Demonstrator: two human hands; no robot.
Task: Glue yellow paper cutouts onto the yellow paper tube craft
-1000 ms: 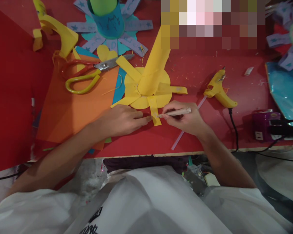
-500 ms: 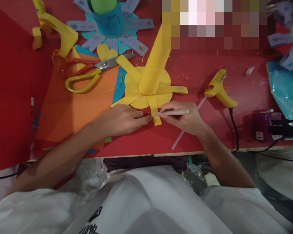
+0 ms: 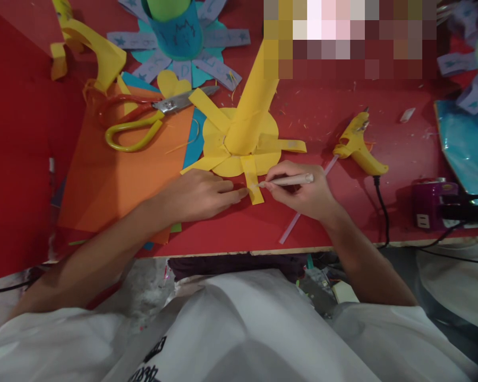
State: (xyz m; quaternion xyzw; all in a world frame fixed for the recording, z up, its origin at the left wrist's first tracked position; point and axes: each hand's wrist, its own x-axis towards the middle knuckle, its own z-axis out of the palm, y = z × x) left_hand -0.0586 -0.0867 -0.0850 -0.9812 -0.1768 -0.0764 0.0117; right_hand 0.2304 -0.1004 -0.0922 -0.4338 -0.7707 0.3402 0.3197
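Observation:
My right hand (image 3: 300, 191) is closed round a pale pen (image 3: 292, 180), its tip at the right edge of a yellow paper strip (image 3: 253, 172). That strip sticks out toward me from a yellow paper flower base (image 3: 217, 130), which carries a tall yellow paper tube (image 3: 250, 106) and several more strips. On the left, my left hand (image 3: 201, 195) lies on the red table with its forefinger stretched out and the fingertip touching the strip's left edge. It grips nothing; its thumb is partly hidden.
Scissors (image 3: 135, 130) with red and yellow handles lie on orange paper (image 3: 119, 185) at the left. A yellow glue gun (image 3: 358, 143) with a cord lies right, near a purple box (image 3: 430, 204). Behind stands a blue paper cup (image 3: 179, 34) with purple strips.
My right hand has shifted slightly right, drawing the pen tip from the strip's middle toward its right edge. My left hand stays in place.

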